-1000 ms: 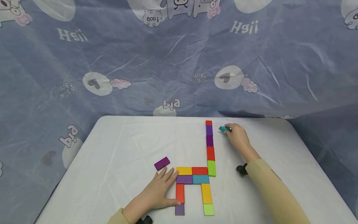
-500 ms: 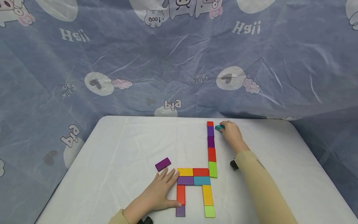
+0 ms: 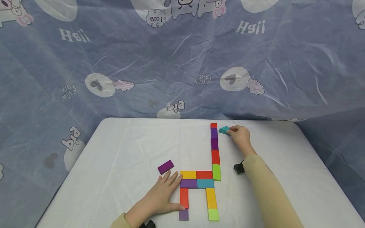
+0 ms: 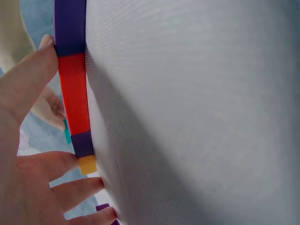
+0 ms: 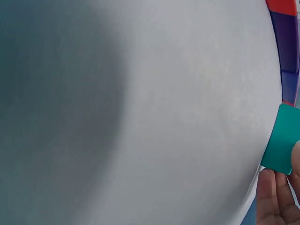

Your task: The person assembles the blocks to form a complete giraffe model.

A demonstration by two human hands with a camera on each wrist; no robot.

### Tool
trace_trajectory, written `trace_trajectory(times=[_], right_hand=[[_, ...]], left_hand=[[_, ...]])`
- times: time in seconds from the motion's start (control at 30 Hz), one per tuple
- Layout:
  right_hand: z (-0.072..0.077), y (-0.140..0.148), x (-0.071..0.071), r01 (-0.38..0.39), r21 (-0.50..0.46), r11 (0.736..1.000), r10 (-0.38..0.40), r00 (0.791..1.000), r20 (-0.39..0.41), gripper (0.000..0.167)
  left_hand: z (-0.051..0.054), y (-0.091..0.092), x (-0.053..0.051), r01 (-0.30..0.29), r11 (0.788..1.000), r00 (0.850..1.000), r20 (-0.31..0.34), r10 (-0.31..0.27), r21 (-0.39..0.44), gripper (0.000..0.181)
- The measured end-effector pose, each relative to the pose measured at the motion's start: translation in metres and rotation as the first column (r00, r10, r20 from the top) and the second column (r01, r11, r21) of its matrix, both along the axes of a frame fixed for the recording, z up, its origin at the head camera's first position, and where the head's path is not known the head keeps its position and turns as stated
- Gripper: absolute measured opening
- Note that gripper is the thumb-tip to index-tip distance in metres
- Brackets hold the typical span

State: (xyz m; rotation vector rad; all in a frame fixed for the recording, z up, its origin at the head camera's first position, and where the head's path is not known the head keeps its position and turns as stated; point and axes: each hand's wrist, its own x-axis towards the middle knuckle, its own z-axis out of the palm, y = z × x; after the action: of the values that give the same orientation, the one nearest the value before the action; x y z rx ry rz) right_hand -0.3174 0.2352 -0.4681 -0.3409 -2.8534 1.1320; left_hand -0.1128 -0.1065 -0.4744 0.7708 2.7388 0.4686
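My right hand (image 3: 240, 136) pinches a teal block (image 3: 224, 130) just right of the column's far end. In the head view the block looks wedge-like; in the right wrist view a flat teal face (image 5: 281, 140) shows between thumb and fingers. The column runs away from me, from a green block (image 3: 216, 172) to a small red block (image 3: 214, 125). My left hand (image 3: 161, 194) lies spread beside the lower blocks. Its thumb touches near the joint of a red block (image 3: 183, 198) and a purple block (image 3: 183, 214), and a fingertip reaches the yellow block (image 3: 188, 174).
A loose purple block (image 3: 165, 167) lies beyond my left fingertips. A teal-blue block (image 3: 205, 183), an orange block (image 3: 211, 198) and a light green block (image 3: 213, 215) adjoin the layout. The white table (image 3: 137, 139) ends at a blue patterned curtain (image 3: 159, 63).
My right hand has moved left with the teal block, closer to the column's far end, and the block has turned so more of it shows. The left hand stays in place.
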Motion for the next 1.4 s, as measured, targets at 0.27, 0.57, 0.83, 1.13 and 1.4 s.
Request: trace_trajectory(times=[0.27,0.57,0.83,1.13,1.4], right_hand=[[-0.001,-0.003,-0.005,0.122,-0.079,0.989,-0.120,0.992,0.030,0.033],[-0.002,-0.010,-0.011,0.191,-0.133,0.973,-0.191,0.982,0.015,0.032],[-0.003,-0.014,-0.015,0.185,-0.153,0.971,-0.187,0.982,-0.002,0.031],[-0.005,-0.016,-0.017,0.181,-0.167,0.969,-0.185,0.983,-0.008,0.030],[-0.007,-0.014,-0.019,0.173,-0.176,0.969,-0.176,0.984,-0.002,0.031]], left_hand=[[-0.002,0.001,-0.001,0.009,1.000,1.000,-0.002,-0.009,-0.012,0.102],[0.000,0.003,0.000,0.006,1.000,1.000,-0.004,-0.006,-0.009,0.101],[0.001,0.001,0.000,0.016,1.000,1.000,-0.021,-0.016,-0.005,0.101],[-0.002,0.000,-0.001,0.017,1.000,0.999,-0.027,-0.017,0.004,0.101],[-0.002,0.000,-0.002,0.022,1.000,0.999,-0.028,-0.022,0.002,0.102]])
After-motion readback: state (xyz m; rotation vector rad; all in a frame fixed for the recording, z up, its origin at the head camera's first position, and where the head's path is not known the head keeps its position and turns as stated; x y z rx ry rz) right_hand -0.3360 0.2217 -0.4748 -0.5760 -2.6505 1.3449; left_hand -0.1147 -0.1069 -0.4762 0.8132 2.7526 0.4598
